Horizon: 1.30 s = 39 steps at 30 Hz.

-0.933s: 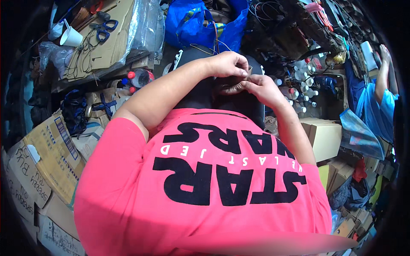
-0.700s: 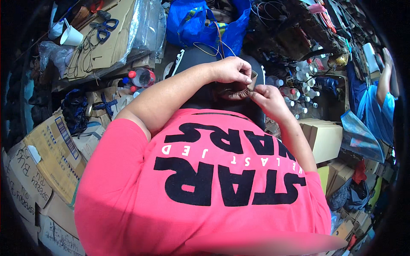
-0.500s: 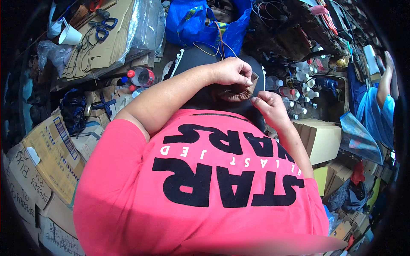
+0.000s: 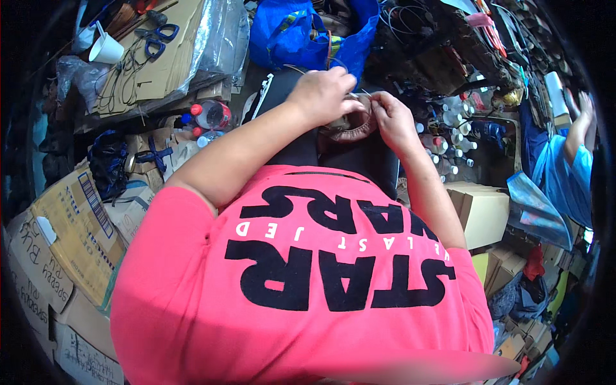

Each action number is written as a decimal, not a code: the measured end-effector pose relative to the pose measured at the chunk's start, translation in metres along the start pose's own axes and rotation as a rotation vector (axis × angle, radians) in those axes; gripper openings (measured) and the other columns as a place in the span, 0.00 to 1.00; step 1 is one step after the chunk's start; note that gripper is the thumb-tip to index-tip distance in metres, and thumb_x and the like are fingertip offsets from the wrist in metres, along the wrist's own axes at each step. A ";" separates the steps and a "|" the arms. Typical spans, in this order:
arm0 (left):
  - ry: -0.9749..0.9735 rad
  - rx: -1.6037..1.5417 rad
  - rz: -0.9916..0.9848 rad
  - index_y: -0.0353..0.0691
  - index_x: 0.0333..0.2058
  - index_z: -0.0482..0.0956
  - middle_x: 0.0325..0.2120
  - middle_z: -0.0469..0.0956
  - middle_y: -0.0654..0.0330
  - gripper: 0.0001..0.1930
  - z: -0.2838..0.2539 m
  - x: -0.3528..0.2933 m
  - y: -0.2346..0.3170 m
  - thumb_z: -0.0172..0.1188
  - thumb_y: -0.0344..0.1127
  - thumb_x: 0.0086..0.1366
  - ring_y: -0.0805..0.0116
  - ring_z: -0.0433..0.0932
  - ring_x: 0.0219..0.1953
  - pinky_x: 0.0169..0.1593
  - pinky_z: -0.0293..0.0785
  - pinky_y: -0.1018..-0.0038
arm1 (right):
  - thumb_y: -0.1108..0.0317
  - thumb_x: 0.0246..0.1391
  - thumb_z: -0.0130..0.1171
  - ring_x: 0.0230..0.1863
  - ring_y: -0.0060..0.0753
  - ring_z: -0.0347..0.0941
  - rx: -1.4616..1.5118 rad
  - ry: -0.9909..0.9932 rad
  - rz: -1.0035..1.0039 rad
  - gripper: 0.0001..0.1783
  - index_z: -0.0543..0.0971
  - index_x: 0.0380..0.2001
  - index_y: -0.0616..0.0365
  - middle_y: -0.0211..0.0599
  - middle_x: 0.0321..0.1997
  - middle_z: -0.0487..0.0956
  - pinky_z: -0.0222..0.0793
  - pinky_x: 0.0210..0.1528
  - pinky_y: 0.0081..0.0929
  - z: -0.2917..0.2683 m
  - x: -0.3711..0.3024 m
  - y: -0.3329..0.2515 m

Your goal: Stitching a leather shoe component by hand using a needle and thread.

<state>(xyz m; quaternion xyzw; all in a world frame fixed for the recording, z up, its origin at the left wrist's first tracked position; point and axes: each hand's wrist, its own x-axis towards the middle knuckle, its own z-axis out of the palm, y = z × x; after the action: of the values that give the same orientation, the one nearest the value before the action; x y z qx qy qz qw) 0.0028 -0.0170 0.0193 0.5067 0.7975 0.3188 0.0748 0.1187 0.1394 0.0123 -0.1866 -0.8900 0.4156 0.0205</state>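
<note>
- while the left hand (image 4: 323, 96) curls at the brown shoe (image 4: 351, 134), is it gripping?
- can't tell. the shoe sits on the lap (image 4: 296, 151), rounded end toward the pink shirt (image 4: 289, 337), long axis partly hidden.
- right hand (image 4: 393, 120)?
- pinched closed by the shoe's right edge.

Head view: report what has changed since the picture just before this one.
The left hand has shifted up and left, the right hand up and slightly left, beside the upper right edge of the brown gathered piece. More of its opening shows. Any new grip or release is unclear. The blue bag and white cup stayed put.
</note>
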 end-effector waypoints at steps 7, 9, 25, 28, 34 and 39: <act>-0.651 -0.252 -0.164 0.36 0.34 0.79 0.32 0.79 0.50 0.13 -0.040 -0.058 0.002 0.58 0.40 0.57 0.53 0.78 0.35 0.42 0.71 0.64 | 0.68 0.55 0.49 0.33 0.33 0.75 0.263 -0.057 -0.048 0.10 0.76 0.36 0.61 0.40 0.31 0.79 0.68 0.39 0.26 -0.001 -0.002 0.016; -0.334 -0.289 -0.102 0.38 0.40 0.78 0.36 0.79 0.51 0.14 -0.035 -0.047 0.002 0.58 0.39 0.57 0.59 0.79 0.38 0.45 0.71 0.67 | 0.70 0.56 0.49 0.29 0.21 0.70 0.360 -0.080 0.007 0.09 0.76 0.36 0.61 0.31 0.28 0.76 0.66 0.34 0.21 -0.010 -0.009 0.003; -0.550 -0.886 -0.268 0.35 0.35 0.80 0.31 0.79 0.63 0.10 0.022 0.035 -0.019 0.60 0.31 0.54 0.76 0.76 0.35 0.43 0.71 0.78 | 0.70 0.48 0.57 0.29 0.36 0.77 -0.095 -0.043 0.041 0.08 0.80 0.33 0.57 0.46 0.28 0.78 0.69 0.32 0.27 -0.038 -0.035 -0.024; -0.619 -1.003 -0.312 0.35 0.39 0.80 0.33 0.80 0.62 0.12 0.022 0.034 -0.023 0.59 0.29 0.54 0.75 0.76 0.35 0.44 0.70 0.78 | 0.70 0.47 0.57 0.29 0.37 0.77 -0.127 -0.081 0.090 0.08 0.81 0.32 0.57 0.46 0.27 0.78 0.70 0.33 0.27 -0.041 -0.035 -0.031; -0.720 -1.032 -0.361 0.36 0.42 0.79 0.35 0.80 0.60 0.16 0.023 0.036 -0.024 0.56 0.25 0.52 0.75 0.77 0.35 0.44 0.71 0.78 | 0.68 0.44 0.56 0.29 0.43 0.77 -0.248 -0.104 0.119 0.10 0.81 0.32 0.56 0.48 0.26 0.78 0.71 0.35 0.30 -0.047 -0.037 -0.047; -0.758 -1.009 -0.387 0.36 0.43 0.79 0.36 0.80 0.60 0.19 0.021 0.037 -0.018 0.53 0.22 0.49 0.75 0.77 0.35 0.44 0.71 0.79 | 0.68 0.43 0.56 0.30 0.45 0.77 -0.286 -0.132 0.139 0.11 0.81 0.31 0.56 0.49 0.26 0.78 0.71 0.36 0.31 -0.049 -0.038 -0.049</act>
<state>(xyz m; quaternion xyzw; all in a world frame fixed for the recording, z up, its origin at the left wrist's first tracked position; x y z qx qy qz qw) -0.0193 0.0184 0.0001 0.3342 0.5454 0.4335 0.6348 0.1481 0.1337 0.0857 -0.2210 -0.9245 0.2964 -0.0933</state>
